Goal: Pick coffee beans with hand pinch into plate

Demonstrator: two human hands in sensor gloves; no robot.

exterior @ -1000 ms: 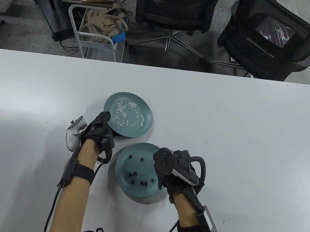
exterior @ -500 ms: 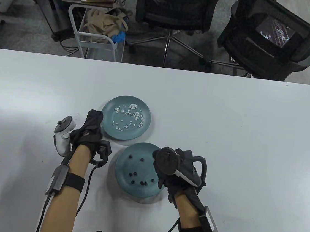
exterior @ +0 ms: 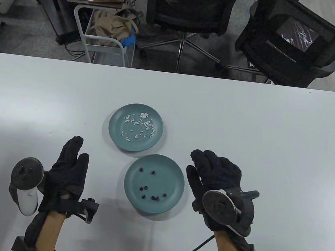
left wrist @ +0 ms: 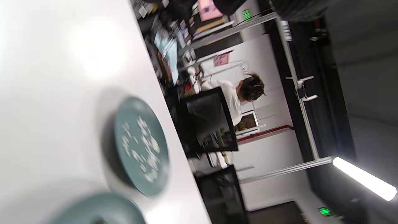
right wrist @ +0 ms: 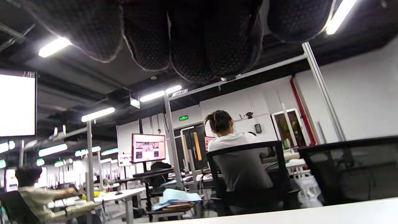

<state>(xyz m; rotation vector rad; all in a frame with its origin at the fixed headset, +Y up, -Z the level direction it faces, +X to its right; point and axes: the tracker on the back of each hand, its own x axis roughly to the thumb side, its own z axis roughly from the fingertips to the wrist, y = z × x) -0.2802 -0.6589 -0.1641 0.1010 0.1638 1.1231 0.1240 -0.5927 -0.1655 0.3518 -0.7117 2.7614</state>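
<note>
The dark coffee beans lie scattered in the near teal ceramic plate, which sits on the white table between the two hands. Most beans cluster toward the plate's 6 o'clock rim; three lie nearer 12 o'clock. A second teal plate, holding pale rice-like grains, stands just beyond at the bean plate's 11 o'clock, rims near each other.

The black-gloved right hand lies at the bean plate's 3 o'clock, fingers extended and spread, holding nothing. The black-gloved left hand lies at 9 o'clock, flat, fingers extended, holding nothing.

Judged from the table view, the right hand is the nearer: its thumb side is just beside the plate rim, whereas the left hand stands clearly apart. The beans lie toward 9 o'clock from the right hand, so a pinch calls for a short inward reach. The beans are small and rounded; no usable long axis is discernible.
</note>
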